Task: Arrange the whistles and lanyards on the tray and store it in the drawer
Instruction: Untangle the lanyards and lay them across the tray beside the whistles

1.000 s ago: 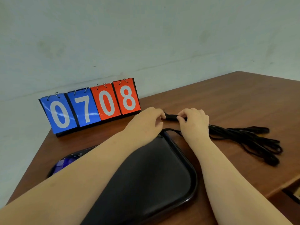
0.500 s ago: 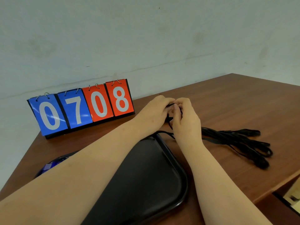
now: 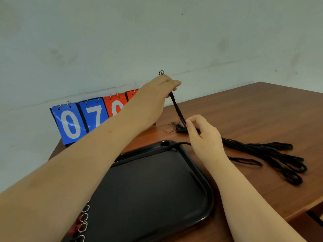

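free: tray (image 3: 148, 189) floor | blocked: lanyards (image 3: 262, 151) right, scoreboard (image 3: 70, 124) behind

Soft even daylight, faint shadows, slight motion blur, wide-angle edge bending.

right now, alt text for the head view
The left hand holds a black lanyard up taut while the right hand pinches the lanyard bundle on a wooden table beside a black tray. A flip scoreboard stands behind.
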Available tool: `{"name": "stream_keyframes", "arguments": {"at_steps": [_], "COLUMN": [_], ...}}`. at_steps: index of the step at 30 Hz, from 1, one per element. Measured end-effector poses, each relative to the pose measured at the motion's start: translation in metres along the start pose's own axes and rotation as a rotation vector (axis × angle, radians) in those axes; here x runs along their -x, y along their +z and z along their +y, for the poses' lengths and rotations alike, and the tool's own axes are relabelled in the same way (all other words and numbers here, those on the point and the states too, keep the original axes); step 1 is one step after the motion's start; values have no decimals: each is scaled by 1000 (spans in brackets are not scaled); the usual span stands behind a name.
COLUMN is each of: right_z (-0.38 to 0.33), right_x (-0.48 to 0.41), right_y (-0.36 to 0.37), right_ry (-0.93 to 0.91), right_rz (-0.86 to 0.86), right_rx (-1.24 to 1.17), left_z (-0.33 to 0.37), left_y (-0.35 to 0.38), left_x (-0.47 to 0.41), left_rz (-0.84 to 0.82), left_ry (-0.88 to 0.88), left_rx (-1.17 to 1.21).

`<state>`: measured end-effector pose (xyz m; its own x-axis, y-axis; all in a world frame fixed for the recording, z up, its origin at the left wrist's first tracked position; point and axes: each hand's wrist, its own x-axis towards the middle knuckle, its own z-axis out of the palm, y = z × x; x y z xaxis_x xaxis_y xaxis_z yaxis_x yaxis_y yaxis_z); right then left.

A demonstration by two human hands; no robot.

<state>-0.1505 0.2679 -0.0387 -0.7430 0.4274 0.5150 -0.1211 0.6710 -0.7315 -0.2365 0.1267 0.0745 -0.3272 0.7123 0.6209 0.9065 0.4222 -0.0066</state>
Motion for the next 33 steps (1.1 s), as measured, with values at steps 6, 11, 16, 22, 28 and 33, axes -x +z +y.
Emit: {"name": "stream_keyframes", "arguments": {"at_steps": [6,11,16,22,28,33], "right_z": [-10,-7,-2,6,3,-3], "right_x": [5,1,-2,-4,-2,1], "right_y": [1,10,17,20,15,15], "right_ry": [-125,-216,-254,-228,-69,61], "right_rz": [-33,-147,-248,-240,-234,-208], "right_rx": [101,165,287,368,377,235], "left_z": [-30,-56,-62,-83,-86,-82], "left_y": [-55,-74,-65,-56,-55,-53], "left_x": [80,161,212,240,250,248], "left_rz": [-27,-2,110,42,66,12], "left_ry": [-80,-364,-605,-666,-666,-610], "left_rx": [-154,-109,-47,-139,-44,-3]}}
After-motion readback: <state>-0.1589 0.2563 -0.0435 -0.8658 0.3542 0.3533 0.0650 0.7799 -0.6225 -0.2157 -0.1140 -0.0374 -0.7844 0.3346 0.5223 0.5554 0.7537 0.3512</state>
